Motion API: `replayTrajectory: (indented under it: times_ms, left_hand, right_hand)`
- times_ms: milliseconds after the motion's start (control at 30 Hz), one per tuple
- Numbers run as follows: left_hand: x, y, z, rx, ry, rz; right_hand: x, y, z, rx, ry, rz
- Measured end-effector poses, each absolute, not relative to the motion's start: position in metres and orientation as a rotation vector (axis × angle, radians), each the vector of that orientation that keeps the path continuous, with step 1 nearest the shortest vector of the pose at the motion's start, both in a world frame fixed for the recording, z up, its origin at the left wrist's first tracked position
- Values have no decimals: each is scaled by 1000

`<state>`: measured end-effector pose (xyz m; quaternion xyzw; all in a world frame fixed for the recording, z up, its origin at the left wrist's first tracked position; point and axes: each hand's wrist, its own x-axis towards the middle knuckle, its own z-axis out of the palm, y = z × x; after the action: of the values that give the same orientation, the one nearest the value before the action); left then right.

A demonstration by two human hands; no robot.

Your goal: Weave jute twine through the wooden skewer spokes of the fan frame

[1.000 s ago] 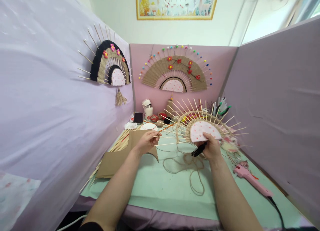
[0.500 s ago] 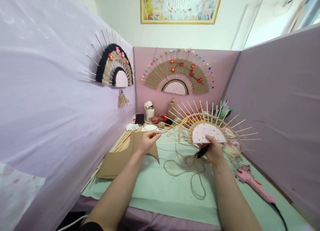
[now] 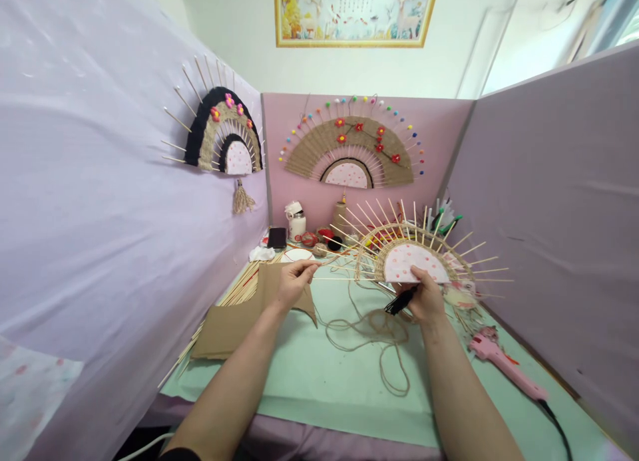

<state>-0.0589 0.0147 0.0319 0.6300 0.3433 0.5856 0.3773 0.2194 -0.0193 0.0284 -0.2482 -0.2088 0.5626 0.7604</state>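
My right hand (image 3: 426, 300) grips a half-round fan frame (image 3: 414, 263) by its lower edge, thumb on the pink-dotted white face. Thin wooden sticks radiate from it, with woven twine around the centre and a second twine arc farther out. A black tassel (image 3: 401, 301) hangs below, beside my right fingers. My left hand (image 3: 298, 279) is closed in a pinch at the left stick tips, apparently on a thin strand of twine; the strand is hard to make out. Loose twine (image 3: 394, 374) lies in loops on the table under the fan.
Cut cardboard (image 3: 229, 324) and a bundle of sticks (image 3: 244, 285) lie at left. A pink glue gun (image 3: 509, 368) with a black cord rests at right. Behind stand a white bottle (image 3: 296, 225), a phone (image 3: 277, 237) and yarn balls. Finished fans (image 3: 349, 145) hang on the partitions.
The whole view has shifted slightly. Both hands keep their grips, and the fan frame stays at nearly the same place and tilt.
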Motion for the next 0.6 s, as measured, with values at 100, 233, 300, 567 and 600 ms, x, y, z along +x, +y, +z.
replayTrajectory:
  times_ms: [100,233,300,567,600]
  left_hand:
    - [-60,14,33,1607,879,1494]
    - [-56,13,29,1615,881,1527]
    - [-52,13,27,1634,870,1525]
    - [-24,-2,11,1842,817,1301]
    - [-21,-5,10,1880,799,1268]
  right_hand:
    - [220,-19,28,-531,-448,1225]
    - [219,-20,28,-501,-423,1228]
    - [218,-19,27,-494,-403,1227]
    - [205,-14,23,-452,-375,1277]
    - [202,-15,23,-461,-383,1290]
